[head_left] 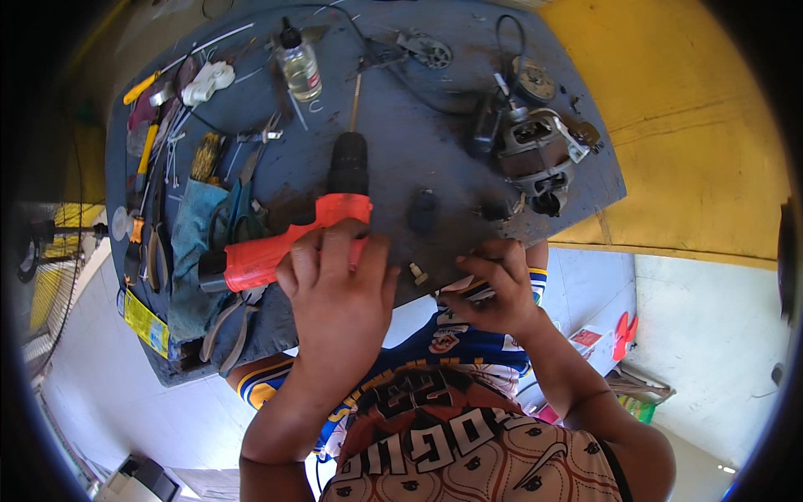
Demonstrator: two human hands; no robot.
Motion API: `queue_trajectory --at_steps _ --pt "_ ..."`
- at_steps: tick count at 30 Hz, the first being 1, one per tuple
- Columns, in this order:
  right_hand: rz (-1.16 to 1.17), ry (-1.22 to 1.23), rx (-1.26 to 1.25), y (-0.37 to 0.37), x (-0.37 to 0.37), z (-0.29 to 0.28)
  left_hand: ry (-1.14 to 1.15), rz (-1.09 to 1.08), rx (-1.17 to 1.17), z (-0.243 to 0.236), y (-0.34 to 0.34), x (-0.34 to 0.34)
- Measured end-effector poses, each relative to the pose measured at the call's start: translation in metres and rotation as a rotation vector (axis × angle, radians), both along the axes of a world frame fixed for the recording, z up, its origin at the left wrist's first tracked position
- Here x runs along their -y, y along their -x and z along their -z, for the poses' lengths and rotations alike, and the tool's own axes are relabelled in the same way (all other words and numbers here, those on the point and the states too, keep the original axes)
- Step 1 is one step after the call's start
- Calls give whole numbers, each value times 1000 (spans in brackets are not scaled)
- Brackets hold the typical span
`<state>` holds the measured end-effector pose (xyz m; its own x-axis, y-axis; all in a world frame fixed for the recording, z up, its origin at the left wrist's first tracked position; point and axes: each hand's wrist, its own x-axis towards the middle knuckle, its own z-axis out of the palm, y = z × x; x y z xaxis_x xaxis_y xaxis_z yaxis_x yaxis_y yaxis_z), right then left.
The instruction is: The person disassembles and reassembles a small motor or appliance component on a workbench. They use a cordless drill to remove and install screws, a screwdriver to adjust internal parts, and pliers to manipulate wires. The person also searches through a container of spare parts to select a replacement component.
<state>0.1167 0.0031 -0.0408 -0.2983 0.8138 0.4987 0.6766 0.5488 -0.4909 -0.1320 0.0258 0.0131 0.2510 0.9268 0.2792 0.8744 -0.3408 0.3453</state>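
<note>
Calling the middle of the bench (418, 146) the clock centre, 12 pointing away: nearest in are grey-handled pliers (228, 333) around 7, hanging over the edge. Right hand (498, 289) is at about half past 4, fingers bent with the thumb apart from the index; can't tell if there's anything in them. Just beside it, near 5, a little beige piece (418, 274) sits by the edge. Left hand (339, 268) is between 6 and 7, fingers wrapped over the red drill (343, 205), which lies flat, bit toward 12, grip toward 8. Teal cloth (196, 243) at 8, motor (535, 159) at 3, and farther out a bottle (299, 69) at 11 and a wheel (428, 52) at 1.
</note>
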Motion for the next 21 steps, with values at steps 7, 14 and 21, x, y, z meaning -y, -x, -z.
queue_trajectory --at_steps 7,14,21 --pt "-1 114 77 23 -6 -4 -39 23 108 8 19 2" --pt "-56 186 43 31 -19 -8 -64 -58 249 -10 68 11" --pt "-40 305 112 36 -22 -10 22 -255 296 -26 123 27"
